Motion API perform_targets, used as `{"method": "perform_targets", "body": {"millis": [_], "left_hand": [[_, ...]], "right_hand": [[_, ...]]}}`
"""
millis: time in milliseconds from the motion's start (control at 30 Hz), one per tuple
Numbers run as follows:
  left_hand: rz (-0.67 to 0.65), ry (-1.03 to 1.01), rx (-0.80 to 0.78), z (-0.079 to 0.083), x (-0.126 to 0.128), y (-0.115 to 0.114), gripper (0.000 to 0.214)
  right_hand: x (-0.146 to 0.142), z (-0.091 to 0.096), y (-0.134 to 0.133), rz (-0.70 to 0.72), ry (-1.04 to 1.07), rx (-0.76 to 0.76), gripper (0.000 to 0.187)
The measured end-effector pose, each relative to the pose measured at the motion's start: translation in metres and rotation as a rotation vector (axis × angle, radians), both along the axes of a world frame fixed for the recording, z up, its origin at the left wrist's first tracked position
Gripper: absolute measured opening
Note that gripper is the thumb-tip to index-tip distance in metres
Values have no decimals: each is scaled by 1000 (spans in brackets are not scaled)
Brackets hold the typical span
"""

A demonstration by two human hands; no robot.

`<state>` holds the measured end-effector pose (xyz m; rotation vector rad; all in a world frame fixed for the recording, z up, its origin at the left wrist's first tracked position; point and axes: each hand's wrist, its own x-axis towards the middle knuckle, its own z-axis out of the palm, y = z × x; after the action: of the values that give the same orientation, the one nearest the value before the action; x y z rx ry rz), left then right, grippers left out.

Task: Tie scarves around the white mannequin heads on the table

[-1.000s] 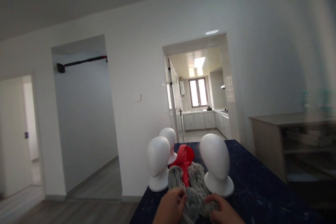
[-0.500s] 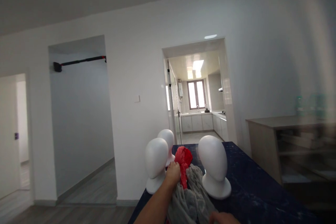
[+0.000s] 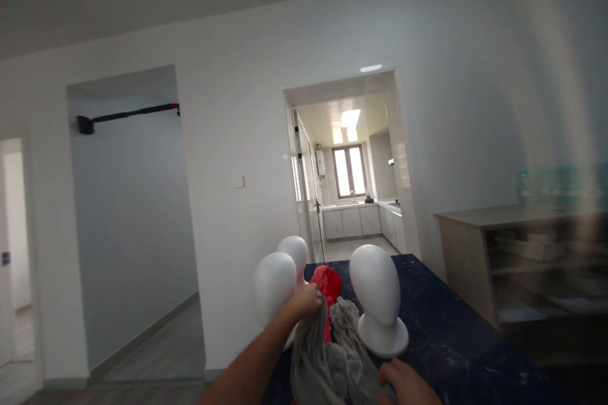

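The left hand [image 3: 306, 302] is closed around the upper end of the grey garment [image 3: 327, 361], pinching a bunch of fabric and holding it raised above the counter [image 3: 456, 342]. The rest of the garment hangs and trails down toward the near edge of the counter. The right hand [image 3: 403, 383] rests at the lower right part of the garment, close to the near edge; whether its fingers are clamped on the fabric or merely laid on it cannot be determined. The step in hand appears to be lifting and separating the grey garment from the pile. The raised end sits between the left foam head [image 3: 274, 281] and the right foam head [image 3: 377, 297], with the red garment [image 3: 327, 281] just behind it and a rear foam head [image 3: 294, 250] toward the far left corner. The next move calls for a firm left-hand grip, a steadying hold at the lower end, and clearance from the red garment and both near heads, which stand close enough to be knocked.
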<state>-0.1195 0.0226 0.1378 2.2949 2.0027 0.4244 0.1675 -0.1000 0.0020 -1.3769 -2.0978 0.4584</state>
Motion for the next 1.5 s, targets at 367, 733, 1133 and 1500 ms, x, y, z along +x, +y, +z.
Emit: {"method": "perform_targets", "body": {"millis": [367, 733, 1133, 1500], "left_hand": [[-414, -400, -87, 90, 28, -67, 33], [-543, -76, -39, 157, 11, -93, 20], [-744, -763, -443, 264, 5, -115, 30], [-807, -950, -345, 320, -41, -128, 13]], "right_hand": [[-88, 101, 43, 252, 1048, -122, 85], [-10, 199, 45, 581, 759, -427, 28], [-2, 243, 28, 423, 366, -182, 24], [52, 287, 12, 439, 561, -134, 31]]}}
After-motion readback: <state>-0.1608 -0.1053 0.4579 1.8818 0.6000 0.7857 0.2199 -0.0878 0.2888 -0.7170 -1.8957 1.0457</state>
